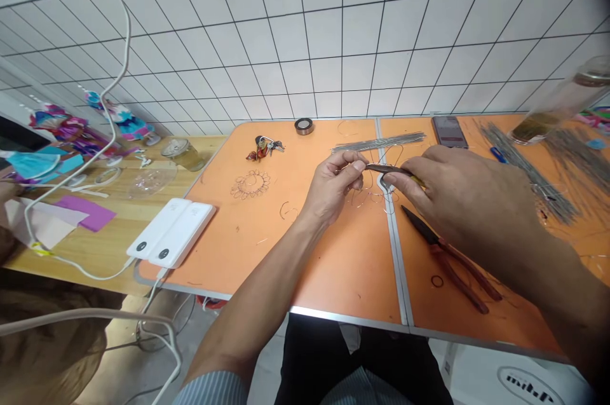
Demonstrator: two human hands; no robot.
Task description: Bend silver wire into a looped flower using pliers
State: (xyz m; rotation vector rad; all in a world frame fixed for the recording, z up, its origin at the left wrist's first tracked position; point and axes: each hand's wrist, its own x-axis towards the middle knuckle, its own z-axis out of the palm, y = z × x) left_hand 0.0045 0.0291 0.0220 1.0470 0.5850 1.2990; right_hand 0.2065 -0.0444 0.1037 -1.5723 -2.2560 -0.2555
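Note:
Near the table's centre seam, my left hand (336, 184) is closed in a pinch on a thin wire, which is hard to see between the fingers. My right hand (469, 205) is wrapped round slim pliers (385, 168) with a bit of yellow on the handle. The jaw tips of these pliers meet the left fingertips. Fine loops of wire (365, 198) hang or lie just below; which of the two I cannot tell. Close under my right hand rests a larger pair of red-handled pliers (441, 249). A looped wire ring (237, 189) lies flat on the left.
The orange folding table (343, 265) carries straight wires (405, 139), a tape roll (304, 126), keys (263, 147), a phone (449, 131) and more wire bundles (528, 173). A glass bottle (548, 106) stands far right. White power banks (178, 230) with cables lie left, near another person's arm.

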